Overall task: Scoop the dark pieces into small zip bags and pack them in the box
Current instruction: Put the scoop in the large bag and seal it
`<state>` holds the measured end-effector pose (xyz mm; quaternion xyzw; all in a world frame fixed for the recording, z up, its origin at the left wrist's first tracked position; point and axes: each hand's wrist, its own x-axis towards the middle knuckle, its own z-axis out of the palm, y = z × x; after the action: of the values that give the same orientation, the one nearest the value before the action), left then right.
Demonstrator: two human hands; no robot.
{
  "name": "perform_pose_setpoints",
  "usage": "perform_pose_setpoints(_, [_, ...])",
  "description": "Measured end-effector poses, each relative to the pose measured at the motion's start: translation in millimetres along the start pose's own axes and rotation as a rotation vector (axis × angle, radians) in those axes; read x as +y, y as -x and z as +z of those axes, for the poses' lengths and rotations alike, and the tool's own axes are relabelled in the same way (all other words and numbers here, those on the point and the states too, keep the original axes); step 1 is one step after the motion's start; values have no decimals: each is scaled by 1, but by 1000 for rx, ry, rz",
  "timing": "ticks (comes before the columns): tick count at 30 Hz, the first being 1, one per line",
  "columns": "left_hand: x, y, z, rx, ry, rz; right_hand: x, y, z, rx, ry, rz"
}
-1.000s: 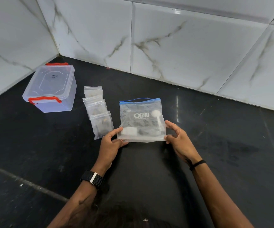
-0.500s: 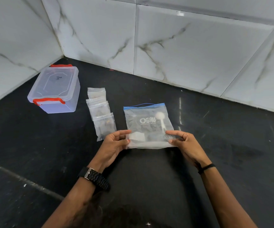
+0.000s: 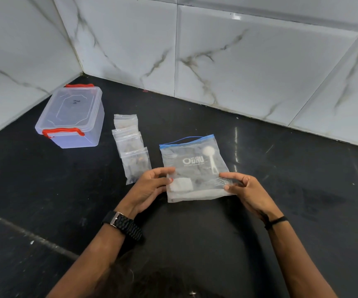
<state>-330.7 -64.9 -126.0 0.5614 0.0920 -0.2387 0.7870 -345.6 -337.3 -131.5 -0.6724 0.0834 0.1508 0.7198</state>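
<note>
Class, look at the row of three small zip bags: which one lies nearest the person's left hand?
The small zip bag at the near end of the row; its lower corner lies beside the left hand, while the other two small bags lie farther off, toward the wall.

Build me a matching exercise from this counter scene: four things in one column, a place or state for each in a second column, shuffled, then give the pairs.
Things:
1. plastic box
2. small zip bags
3. large zip bag
4. white scoop

Places or states:
A. inside the large bag
B. held at its near corners by the left hand and right hand
C. in a row between box and large bag
D. lid on, near the wall corner

Pairs: 1-D, 2-C, 3-B, 4-A
</note>
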Motion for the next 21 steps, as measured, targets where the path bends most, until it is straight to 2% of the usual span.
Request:
perform_pose_setpoints(4, [-1, -4, 3, 110, -93, 48, 0, 3, -5, -35, -22, 7])
perform_pose_setpoints(9, [5, -7, 1, 23, -192, 15, -2, 7, -7, -43, -81, 2])
perform_pose_setpoints(16, [9, -9, 1, 1, -109, -5, -2, 5, -9, -51, -141, -11])
perform_pose_setpoints(21, [3, -6, 10, 126, -3, 145, -2, 9, -7, -35, -157, -37])
